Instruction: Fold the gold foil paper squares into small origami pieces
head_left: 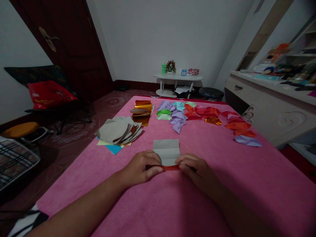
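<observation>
My left hand [142, 167] and my right hand [195, 170] meet at the near middle of the pink tablecloth [158, 204]. Both pinch the near edge of a folded sheet of paper [167, 152], white on its upper face and red along the folded strip between my fingertips. The sheet lies flat on the cloth and extends away from me. Fingers of both hands are curled and pressed onto the red edge.
A loose stack of paper squares [118, 132] lies at the left, gold and orange foil sheets [142, 110] behind it. Several folded purple, green, red and orange paper pieces [197, 115] spread across the far side. A white dresser [274, 108] stands right, a small white table [178, 79] behind.
</observation>
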`<state>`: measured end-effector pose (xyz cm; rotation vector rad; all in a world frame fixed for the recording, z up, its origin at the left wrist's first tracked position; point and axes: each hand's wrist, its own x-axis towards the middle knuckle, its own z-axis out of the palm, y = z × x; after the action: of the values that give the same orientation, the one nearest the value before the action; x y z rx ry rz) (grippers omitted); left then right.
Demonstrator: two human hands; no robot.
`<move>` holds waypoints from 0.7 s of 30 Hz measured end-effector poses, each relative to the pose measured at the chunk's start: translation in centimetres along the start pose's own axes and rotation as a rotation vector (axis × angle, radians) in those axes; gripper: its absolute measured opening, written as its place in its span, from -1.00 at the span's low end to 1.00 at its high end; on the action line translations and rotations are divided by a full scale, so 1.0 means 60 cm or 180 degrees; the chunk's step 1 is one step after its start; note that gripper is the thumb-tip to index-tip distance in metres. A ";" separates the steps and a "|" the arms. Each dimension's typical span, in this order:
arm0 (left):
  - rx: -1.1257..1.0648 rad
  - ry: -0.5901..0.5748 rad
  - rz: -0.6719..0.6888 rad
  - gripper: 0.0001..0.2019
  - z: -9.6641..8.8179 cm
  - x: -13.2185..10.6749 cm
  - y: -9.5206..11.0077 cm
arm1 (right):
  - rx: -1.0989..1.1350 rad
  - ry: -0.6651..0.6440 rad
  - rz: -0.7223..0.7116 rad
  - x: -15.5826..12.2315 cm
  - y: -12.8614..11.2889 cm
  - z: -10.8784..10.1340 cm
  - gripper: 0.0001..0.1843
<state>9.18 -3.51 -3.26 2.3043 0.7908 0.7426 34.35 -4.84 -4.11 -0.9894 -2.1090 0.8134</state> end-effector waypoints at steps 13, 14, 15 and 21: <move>0.0308 0.0632 -0.1031 -0.77 0.017 0.005 -0.008 | -0.0611 0.0881 0.0423 0.017 0.006 0.024 -0.77; 0.0383 0.0638 -0.1043 -0.77 0.017 0.005 -0.008 | -0.0670 0.0882 0.0418 0.017 0.006 0.025 -0.77; 0.0457 0.0628 -0.1054 -0.78 0.018 0.005 -0.008 | -0.0717 0.0878 0.0419 0.018 0.006 0.026 -0.77; 0.0796 0.0561 -0.1084 -0.80 0.020 0.005 -0.008 | -0.0896 0.0883 0.0539 0.023 0.005 0.032 -0.73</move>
<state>10.01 -3.43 -4.32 2.2492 1.3851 0.7292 32.31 -4.06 -5.06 -1.3602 -1.9488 0.4316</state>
